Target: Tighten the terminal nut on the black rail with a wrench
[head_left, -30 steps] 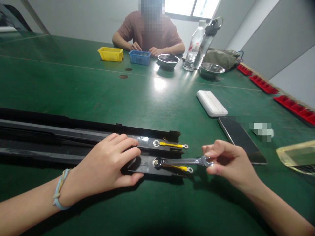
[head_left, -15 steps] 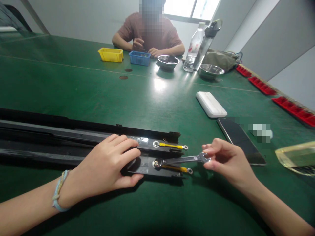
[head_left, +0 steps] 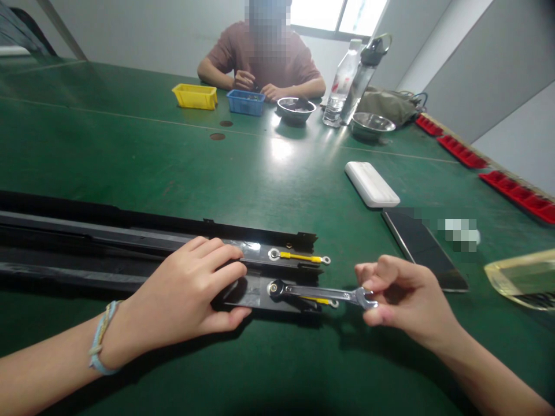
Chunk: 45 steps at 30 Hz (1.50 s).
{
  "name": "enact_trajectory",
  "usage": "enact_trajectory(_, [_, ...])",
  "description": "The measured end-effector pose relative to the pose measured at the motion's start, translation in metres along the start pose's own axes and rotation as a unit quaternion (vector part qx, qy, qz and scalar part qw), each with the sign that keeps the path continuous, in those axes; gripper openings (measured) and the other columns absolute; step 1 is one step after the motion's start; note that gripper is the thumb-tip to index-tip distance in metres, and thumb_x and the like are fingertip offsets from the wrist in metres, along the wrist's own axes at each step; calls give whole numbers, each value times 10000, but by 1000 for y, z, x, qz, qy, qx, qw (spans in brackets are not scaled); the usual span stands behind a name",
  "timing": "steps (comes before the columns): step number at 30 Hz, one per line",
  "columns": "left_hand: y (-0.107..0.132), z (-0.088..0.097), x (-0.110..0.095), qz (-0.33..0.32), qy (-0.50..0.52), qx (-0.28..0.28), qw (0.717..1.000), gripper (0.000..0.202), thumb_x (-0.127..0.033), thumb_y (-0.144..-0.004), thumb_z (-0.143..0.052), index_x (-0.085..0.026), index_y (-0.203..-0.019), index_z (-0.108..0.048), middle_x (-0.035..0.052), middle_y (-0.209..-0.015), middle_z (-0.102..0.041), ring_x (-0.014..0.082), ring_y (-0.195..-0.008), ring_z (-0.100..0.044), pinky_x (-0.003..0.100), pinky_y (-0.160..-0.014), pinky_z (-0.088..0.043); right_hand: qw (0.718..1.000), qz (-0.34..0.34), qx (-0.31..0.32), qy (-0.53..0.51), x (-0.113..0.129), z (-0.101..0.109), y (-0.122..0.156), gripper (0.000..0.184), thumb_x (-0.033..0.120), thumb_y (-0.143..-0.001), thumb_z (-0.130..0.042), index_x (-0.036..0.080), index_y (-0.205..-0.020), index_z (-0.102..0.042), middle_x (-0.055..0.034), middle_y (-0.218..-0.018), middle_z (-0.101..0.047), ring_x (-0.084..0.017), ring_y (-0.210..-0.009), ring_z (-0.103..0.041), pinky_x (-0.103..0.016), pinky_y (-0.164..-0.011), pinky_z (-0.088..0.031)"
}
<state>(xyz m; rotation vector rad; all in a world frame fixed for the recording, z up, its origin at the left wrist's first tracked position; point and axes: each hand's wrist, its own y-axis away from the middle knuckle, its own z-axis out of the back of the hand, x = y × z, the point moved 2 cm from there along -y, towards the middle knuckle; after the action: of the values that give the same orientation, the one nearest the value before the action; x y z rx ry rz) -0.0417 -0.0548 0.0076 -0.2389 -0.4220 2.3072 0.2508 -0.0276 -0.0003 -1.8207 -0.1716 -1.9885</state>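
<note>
A long black rail assembly lies across the green table. My left hand rests on its right end, fingers curled over the near rail and pressing it down. Two short yellow wires with ring terminals sit at the rail's end. My right hand pinches the open end of a small steel wrench. The wrench's ring end sits on a bolt at the near rail, over the nearer yellow wire.
A white power bank and a dark phone lie to the right; a clear yellowish tray at the right edge. Across the table a person works by yellow and blue bins, steel bowls and bottles. Red trays line the right side.
My right hand swung the wrench handle away from me, then back toward me and lower, turning about the bolt. My left hand stayed on the rail.
</note>
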Motion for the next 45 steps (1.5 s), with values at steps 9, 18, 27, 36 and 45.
enact_trajectory(9, [1, 1, 2, -3, -4, 7, 1000, 220, -384, -823, -585, -177, -893, -616, 99, -1001, -654, 267, -858, -576, 419, -725, -473, 988, -66, -92, 101, -3, 7, -7, 214, 341, -661, -854, 220, -701, -682, 26, -534, -565, -108, -490, -466, -197, -446, -381])
enact_trajectory(18, [3, 2, 2, -2, -2, 6, 1000, 224, -383, -824, -587, -175, -900, -618, 98, -1005, -651, 269, -860, -577, 419, -727, -468, 996, -47, -47, 59, -4, 7, -4, 270, 338, -659, -861, 220, -682, -620, 43, -553, -521, -110, -493, -450, -222, -443, -371])
enact_trajectory(27, [0, 0, 3, 3, -7, 3, 1000, 239, -399, -802, -609, -183, -900, -630, 87, -996, -660, 253, -863, -576, 393, -743, -452, 998, 27, 55, -20, 5, -10, 5, 372, 339, -643, -878, 215, -640, -527, 93, -440, -438, -91, -454, -356, -254, -476, -310])
enact_trajectory(36, [0, -2, 2, 7, -2, 5, 1000, 242, -405, -808, -602, -182, -896, -633, 88, -1000, -661, 256, -873, -585, 395, -752, -456, 998, 3, 32, -55, 4, -11, 4, 376, 337, -598, -901, 209, -618, -548, 67, -508, -505, -92, -463, -409, -241, -455, -326])
enact_trajectory(45, [1, -4, 4, 3, -1, 10, 1000, 225, -390, -816, -597, -181, -898, -619, 94, -1000, -654, 258, -866, -577, 401, -742, -455, 983, -136, -65, -107, -10, -4, -5, 302, 365, -649, -865, 209, -703, -612, 17, -588, -620, -116, -483, -547, -203, -415, -408])
